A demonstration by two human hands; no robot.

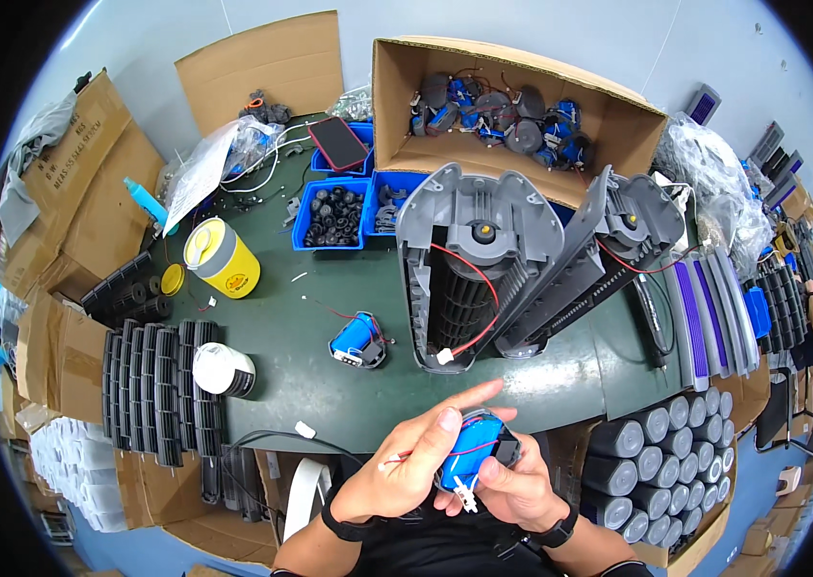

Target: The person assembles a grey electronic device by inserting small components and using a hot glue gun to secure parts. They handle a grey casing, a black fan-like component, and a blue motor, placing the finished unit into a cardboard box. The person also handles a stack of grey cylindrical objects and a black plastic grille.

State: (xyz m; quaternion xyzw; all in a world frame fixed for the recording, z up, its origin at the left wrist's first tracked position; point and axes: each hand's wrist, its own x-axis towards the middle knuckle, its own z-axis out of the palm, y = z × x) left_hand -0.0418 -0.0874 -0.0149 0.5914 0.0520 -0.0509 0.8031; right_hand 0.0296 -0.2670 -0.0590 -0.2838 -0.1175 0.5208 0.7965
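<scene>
Close to my body, above the table's near edge, I hold a blue wrapped battery pack (472, 444) seated in a dark grey part. Red wires and white connectors hang from it. My left hand (405, 468) steadies its left side, thumb in front and forefinger stretched past the top. From the right, my right hand (520, 489) pinches it with the thumb near the lower edge; some fingers are hidden behind. A similar blue battery pack (358, 337) lies on the green table (320, 404). Beyond stand two open grey housings (483, 216) (623, 216) with red wires.
An open cardboard box (522, 72) at the back holds several similar packs. Blue bins (296, 231) of small black parts, a yellow-lidded cup (245, 267), a white tub (224, 370) and black slatted rollers (142, 394) stand left. Grey cylinders (652, 471) fill a box at right.
</scene>
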